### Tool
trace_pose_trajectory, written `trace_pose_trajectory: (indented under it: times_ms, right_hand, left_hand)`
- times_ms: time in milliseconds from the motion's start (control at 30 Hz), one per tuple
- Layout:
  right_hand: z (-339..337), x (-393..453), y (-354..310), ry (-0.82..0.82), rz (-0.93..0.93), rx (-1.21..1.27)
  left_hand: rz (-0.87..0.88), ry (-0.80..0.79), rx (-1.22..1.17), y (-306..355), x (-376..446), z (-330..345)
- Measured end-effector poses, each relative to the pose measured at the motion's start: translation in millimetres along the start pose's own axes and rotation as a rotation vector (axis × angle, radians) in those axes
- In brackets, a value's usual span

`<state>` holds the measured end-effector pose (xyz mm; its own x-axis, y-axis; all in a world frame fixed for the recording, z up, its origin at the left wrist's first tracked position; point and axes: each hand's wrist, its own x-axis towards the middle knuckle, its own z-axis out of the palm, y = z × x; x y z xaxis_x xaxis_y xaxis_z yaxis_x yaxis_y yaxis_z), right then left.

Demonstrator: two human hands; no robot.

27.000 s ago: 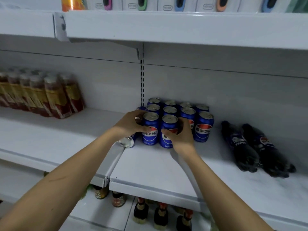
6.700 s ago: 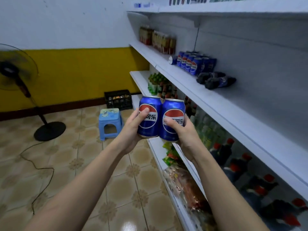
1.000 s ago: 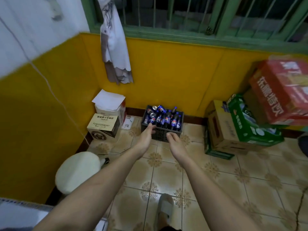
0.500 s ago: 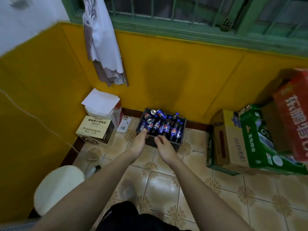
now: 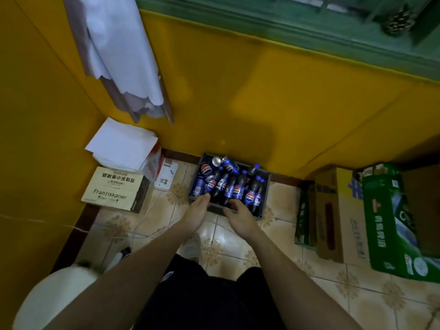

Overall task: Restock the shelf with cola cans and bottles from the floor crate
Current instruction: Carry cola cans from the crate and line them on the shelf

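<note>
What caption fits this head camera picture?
Both open hands, left hand and right hand, reach toward the cola crate.

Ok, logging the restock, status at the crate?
Both hands empty, left hand and right hand open at the crate near rim. Cola cans and bottles jumbled inside. Nothing blocking.

"Franziskaner" on tan carton (image 5: 116, 189); Pepsi logos on cans and bottles (image 5: 229, 184)

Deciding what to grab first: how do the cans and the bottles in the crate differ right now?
The cans are short, blue all over, and piled at the left end of the crate; the bottles are longer, dark with blue caps and labels, filling the middle and right. Both lie loosely tumbled, same cola logo. Neither left hand nor right hand holds one.
</note>
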<state>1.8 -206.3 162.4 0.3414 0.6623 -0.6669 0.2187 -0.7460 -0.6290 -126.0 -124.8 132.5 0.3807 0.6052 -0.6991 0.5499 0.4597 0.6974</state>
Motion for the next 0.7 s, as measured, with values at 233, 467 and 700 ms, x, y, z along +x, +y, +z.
trace_pose_trajectory:
  times_ms: [233,467,700]
  right_hand:
    - [10,78,1,-0.164,0.071,-0.073]
    - [21,175,72,-0.332,0.231,-0.095]
    - [5,291,147,-0.368,0.307,-0.184]
  left_hand:
    - [-0.081,0.010,-0.007,10,68,-1]
    - [-0.308,0.155,-0.122,-54,151,25]
    - [-0.405,0.148,-0.038,-112,259,38]
